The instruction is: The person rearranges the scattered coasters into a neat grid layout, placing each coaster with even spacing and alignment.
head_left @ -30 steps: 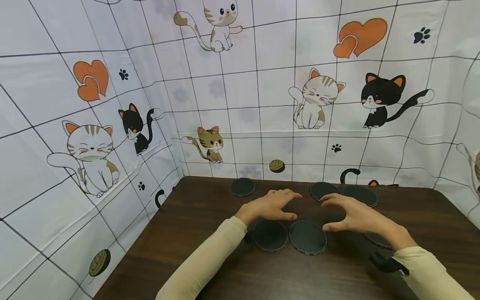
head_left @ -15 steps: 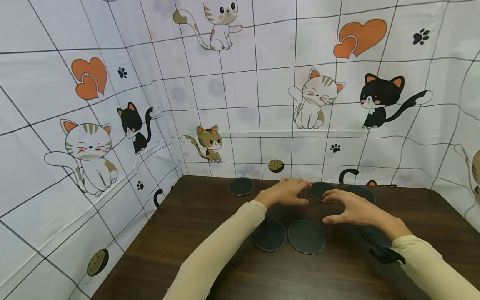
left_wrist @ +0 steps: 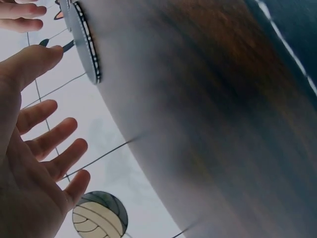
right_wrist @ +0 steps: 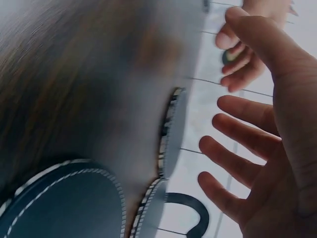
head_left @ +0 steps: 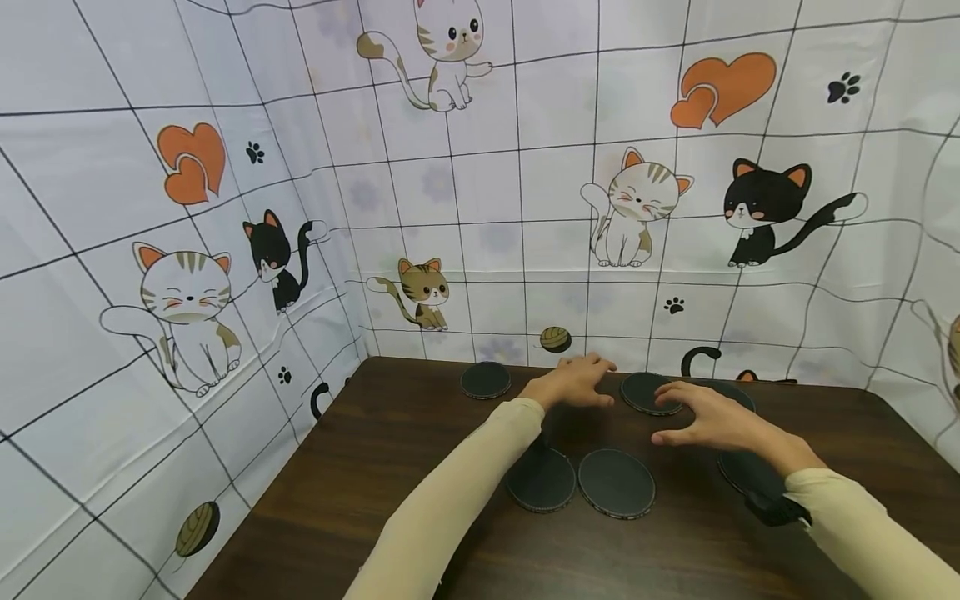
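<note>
Both hands hover over the dark brown table, and neither holds anything. In the head view my left hand (head_left: 572, 383) has its fingers spread and pointing right, with a round dark coaster (head_left: 637, 396) just beyond its fingertips. My right hand (head_left: 712, 421) faces it, fingers loosely bent and thumb apart, partly covering that coaster and another one (head_left: 735, 390) behind it. Nearer the front lie two more coasters, a left one (head_left: 542, 483) and a right one (head_left: 617, 483), side by side. The left wrist view shows the left palm (left_wrist: 29, 183) bare; the right wrist view shows the right palm (right_wrist: 267, 198) bare too.
A single coaster (head_left: 486, 380) lies at the back left of the table (head_left: 360, 467). Another coaster (head_left: 746, 471) sits partly under the right forearm. A dark wrist strap (head_left: 780, 510) hangs by the right sleeve. Cat-print sheeting (head_left: 555, 192) walls the back and sides.
Over the last second my left hand has moved right, closer to the right hand, and slightly back. The right hand has barely moved. The coasters lie where they were.
</note>
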Demonstrator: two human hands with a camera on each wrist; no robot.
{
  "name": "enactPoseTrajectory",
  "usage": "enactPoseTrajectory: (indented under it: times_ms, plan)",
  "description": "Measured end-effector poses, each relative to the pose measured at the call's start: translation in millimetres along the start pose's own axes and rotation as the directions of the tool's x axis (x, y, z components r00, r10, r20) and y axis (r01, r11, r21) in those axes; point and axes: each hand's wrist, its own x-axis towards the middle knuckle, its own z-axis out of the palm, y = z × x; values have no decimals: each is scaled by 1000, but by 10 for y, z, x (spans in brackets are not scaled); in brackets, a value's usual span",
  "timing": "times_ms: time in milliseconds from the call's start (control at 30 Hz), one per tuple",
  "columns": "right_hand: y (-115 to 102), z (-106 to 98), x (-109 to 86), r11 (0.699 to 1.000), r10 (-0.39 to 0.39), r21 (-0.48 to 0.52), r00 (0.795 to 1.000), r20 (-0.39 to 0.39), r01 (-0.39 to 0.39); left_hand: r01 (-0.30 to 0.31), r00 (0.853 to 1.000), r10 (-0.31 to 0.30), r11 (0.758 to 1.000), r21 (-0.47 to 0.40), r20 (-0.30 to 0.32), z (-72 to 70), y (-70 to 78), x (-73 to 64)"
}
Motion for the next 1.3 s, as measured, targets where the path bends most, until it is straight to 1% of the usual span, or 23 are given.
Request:
enactPoseTrajectory:
  times_ms: [100,233,467,533,700,833,933,1033,1133,1200,1300]
  plan:
    - [69,42,10,999,13,-36,1000,6,-13,-7,1000,7,1000,-5,13,29,24,25]
    - [141,51,26,997,33,-64,999,-17,-34,1,1000,-1,1000,-20,29,47,48,60]
    - [253,52,51,990,96,-97,995,-32,-99,4,1000,-3,999,-40,20,68,91,149]
    - [284,60,62,988,107,-103,993,-47,-112,7,1000,-6,998,-55,29,85,111,172]
    - [359,78,75,984,115,-128,990,-85,-125,23,999,-20,998,-61,50,145,153,216]
    - [425,79,60,977,128,-159,988,-86,-140,38,998,-34,997,-60,60,178,154,262]
    - [469,62,67,972,131,-186,988,-83,-145,44,998,-41,998,-51,54,162,142,295]
    - [514,53,82,967,128,-212,988,-80,-143,63,997,-62,998,-20,35,147,150,330]
    - [563,55,79,961,138,-230,987,-81,-153,85,996,-85,996,17,15,161,195,366]
    - [599,78,53,958,156,-231,985,-76,-170,99,995,-99,995,33,17,199,243,379]
    - [642,71,66,955,174,-232,982,-78,-187,134,991,-135,990,49,17,181,286,398]
